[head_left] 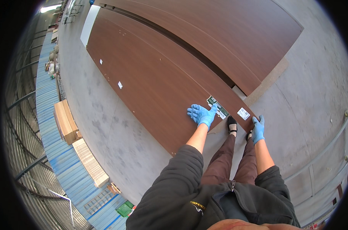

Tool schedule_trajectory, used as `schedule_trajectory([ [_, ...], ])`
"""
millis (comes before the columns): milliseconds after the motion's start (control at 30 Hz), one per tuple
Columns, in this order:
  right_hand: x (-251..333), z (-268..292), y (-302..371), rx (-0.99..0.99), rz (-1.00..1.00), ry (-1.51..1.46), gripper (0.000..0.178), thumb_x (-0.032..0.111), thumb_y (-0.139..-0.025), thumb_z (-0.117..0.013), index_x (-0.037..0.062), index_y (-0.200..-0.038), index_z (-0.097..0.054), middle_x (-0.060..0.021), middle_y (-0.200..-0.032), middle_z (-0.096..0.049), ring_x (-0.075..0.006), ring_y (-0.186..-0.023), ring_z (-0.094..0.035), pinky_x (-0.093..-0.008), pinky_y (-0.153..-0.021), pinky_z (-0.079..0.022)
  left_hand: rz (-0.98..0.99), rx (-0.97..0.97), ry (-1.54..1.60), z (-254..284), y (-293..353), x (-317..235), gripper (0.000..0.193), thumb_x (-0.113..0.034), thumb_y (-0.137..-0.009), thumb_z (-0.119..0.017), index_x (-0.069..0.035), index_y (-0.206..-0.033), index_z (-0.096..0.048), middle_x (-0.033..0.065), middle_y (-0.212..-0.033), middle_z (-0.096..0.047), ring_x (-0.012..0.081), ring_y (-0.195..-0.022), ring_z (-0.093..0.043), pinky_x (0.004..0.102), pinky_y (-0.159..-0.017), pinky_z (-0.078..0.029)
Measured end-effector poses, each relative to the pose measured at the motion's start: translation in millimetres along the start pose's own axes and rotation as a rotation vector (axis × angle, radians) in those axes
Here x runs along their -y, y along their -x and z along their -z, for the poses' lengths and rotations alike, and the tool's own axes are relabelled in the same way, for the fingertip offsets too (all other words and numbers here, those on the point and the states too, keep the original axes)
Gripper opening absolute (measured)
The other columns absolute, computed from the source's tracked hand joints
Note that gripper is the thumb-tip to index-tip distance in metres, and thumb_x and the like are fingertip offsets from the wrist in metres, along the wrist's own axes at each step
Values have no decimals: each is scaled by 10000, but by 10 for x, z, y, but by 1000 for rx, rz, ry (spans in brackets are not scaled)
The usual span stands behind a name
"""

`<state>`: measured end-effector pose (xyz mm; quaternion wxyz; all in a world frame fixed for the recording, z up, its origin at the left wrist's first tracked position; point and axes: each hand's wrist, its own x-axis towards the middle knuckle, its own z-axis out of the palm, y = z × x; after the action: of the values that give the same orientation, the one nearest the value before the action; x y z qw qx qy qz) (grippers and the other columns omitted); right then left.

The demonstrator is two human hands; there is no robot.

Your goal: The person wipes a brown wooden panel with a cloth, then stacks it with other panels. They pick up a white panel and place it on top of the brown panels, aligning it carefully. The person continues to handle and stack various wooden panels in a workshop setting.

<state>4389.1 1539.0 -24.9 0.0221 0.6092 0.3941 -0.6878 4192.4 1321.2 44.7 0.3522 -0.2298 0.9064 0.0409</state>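
Note:
My left hand (203, 115), in a blue glove, is open with fingers stretched out over the near end of a wide brown panel (155, 92). Beside its thumb is a green and white label (217, 107). Along the wide panel's right side runs a narrow brown panel (204, 76), whose near end sticks out further toward me. A white sticker (243, 113) is on that end. My right hand (259, 129), also gloved in blue, grips the narrow panel's near right corner; part of its fingers is hidden.
Another large brown panel (235, 34) lies to the right, across a dark gap, with a pale board edge (271, 80) beneath it. At left, stacks of wooden boards (66, 120) stand by a blue strip of floor (47, 126). A pale metal rail (323, 145) runs at right.

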Motion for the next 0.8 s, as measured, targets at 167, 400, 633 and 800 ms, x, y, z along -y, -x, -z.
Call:
schedule_trajectory([
  [167, 20, -13, 8, 16, 21, 0, 806, 142, -1023, -692, 46, -1688, -248, -202, -1639, -430, -314, -1474, -463, -432, -1220, -386, -25, -34, -21, 1, 7, 2, 1414, -820, -821, -693, 121, -1648, -38, 473, -1681, 26, 613, -1589, -22, 613, -1304, -85],
  [400, 68, -34, 44, 34, -11, -71, 802, 146, -1028, -688, 10, -1681, -244, -206, -1637, -435, -303, -1455, -489, -407, -1202, -412, -29, -27, -7, 30, 47, -1, 1425, -829, -816, -692, 120, -1648, -30, 478, -1677, 31, 615, -1589, -20, 615, -1302, -99],
  [633, 114, -62, 74, 27, 13, -45, 808, 149, -1019, -697, 1, -1677, -252, -219, -1634, -439, -307, -1449, -497, -403, -1203, -412, -18, -18, -26, 28, 58, -8, 1433, -826, -812, -699, 121, -1647, -22, 477, -1678, 32, 612, -1591, -19, 616, -1301, -103],
  [800, 159, -91, 107, -19, -27, -58, 810, 155, -1013, -707, 0, -1674, -264, -220, -1626, -451, -311, -1452, -495, -407, -1204, -409, -24, -44, -22, 10, 55, -10, 1431, -820, -812, -705, 120, -1647, -22, 476, -1679, 29, 611, -1591, -20, 615, -1301, -103],
])
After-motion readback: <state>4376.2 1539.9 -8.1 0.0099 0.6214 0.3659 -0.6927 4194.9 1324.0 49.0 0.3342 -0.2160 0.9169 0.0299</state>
